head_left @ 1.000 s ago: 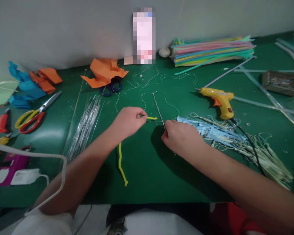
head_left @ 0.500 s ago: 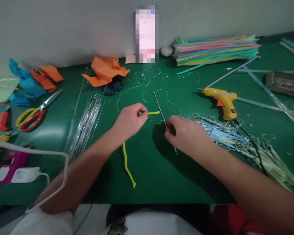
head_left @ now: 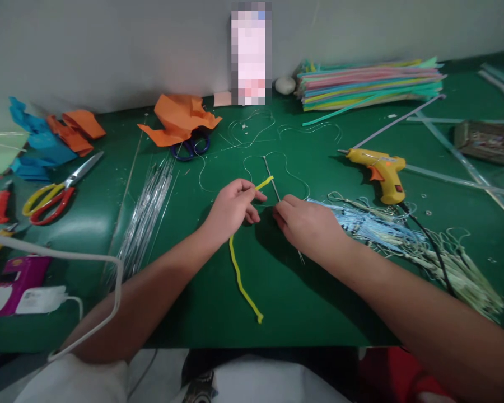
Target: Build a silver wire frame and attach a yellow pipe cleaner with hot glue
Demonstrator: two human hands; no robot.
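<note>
A yellow pipe cleaner [head_left: 244, 282] runs through my left hand [head_left: 235, 204], its short end sticking out beyond the fingers and its long tail hanging toward me. The thumb and index finger pinch it while the other fingers are loosened. My right hand [head_left: 304, 218] is closed around a twisted wire stem [head_left: 271, 174], whose loose ends stick out below the palm. Thin wire loops [head_left: 297, 174] spread out from the stem's far tip. The pipe cleaner's short end lies at or just over the stem; whether they touch I cannot tell.
To the right lie a yellow glue gun [head_left: 378, 168] with its cord, tasselled cords [head_left: 373, 229] and a pipe cleaner bundle [head_left: 369, 87]. On the left are straight wires [head_left: 145, 210], scissors [head_left: 61, 193] and a white cable [head_left: 67, 254]. Orange paper [head_left: 182, 117] partly covers blue-handled scissors [head_left: 201, 143].
My left hand has moved right, bringing the yellow pipe cleaner's short end up to the wire stem; its lower fingers have loosened. My right hand has shifted slightly left and up along the stem.
</note>
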